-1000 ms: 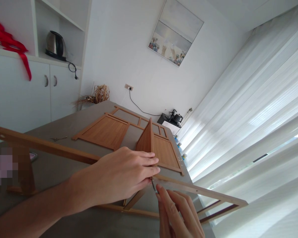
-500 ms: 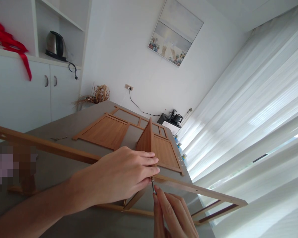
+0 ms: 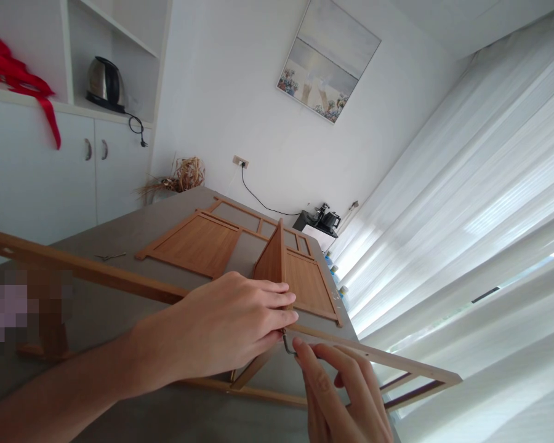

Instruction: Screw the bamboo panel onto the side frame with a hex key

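Through the head camera I see a small bent metal key (image 3: 286,348) at the spot where an upright wooden board (image 3: 270,258) meets a wooden frame (image 3: 378,354), over a grey table (image 3: 184,206). The right hand (image 3: 344,384) has its fingers pinched on the key's free end. Half a second ago the key ran nearly straight towards me – now its end slants rightward, the hand shifted with it. The left hand (image 3: 240,320) stays over the board's end – thumb hidden, so I can't tell whether it clamps. Pixelation obscures the lower left.
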`<state>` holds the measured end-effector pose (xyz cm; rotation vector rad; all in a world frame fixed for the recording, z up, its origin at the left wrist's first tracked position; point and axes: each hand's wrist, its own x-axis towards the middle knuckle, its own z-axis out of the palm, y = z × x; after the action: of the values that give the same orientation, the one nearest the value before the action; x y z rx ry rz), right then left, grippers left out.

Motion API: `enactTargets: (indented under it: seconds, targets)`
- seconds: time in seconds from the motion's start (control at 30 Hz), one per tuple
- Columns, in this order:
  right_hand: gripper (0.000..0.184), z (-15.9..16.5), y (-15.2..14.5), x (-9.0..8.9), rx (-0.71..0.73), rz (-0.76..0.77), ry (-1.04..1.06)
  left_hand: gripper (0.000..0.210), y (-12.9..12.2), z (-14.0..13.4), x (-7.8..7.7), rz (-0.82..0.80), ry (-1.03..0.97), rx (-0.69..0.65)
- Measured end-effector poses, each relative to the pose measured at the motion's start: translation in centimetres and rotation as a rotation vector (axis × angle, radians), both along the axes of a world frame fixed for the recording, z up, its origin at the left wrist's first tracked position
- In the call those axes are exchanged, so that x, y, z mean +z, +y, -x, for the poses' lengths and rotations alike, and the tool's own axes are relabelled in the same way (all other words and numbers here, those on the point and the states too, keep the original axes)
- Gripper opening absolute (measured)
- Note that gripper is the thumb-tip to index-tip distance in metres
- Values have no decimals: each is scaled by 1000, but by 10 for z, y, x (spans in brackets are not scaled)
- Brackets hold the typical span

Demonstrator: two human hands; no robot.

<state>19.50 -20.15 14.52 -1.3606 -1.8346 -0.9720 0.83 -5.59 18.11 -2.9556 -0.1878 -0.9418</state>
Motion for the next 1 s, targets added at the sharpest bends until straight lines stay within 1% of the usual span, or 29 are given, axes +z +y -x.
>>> enactTargets:
  seconds: [0.17, 0.33, 0.53, 0.67, 0.87, 1.0]
  targets:
    - [36, -4, -3, 2, -25, 22, -58, 27, 0, 0, 0, 17, -23, -12]
    - [33, -7, -4, 8, -15, 71, -75, 29, -2, 2, 2, 18, -26, -4]
    - [30, -7, -3, 13, -10, 93, -91, 31, -2, 2, 1, 17, -9, 20]
    - [25, -7, 0, 10, 18, 57, -145, 31, -2, 1, 2, 19, -6, 23]
    - [19, 0, 4, 0, 114, 48, -54, 30, -3, 1, 1, 15, -42, 12]
    - [9, 7, 12, -7, 129, -94, 6, 30, -2, 1, 1, 41, -22, 12]
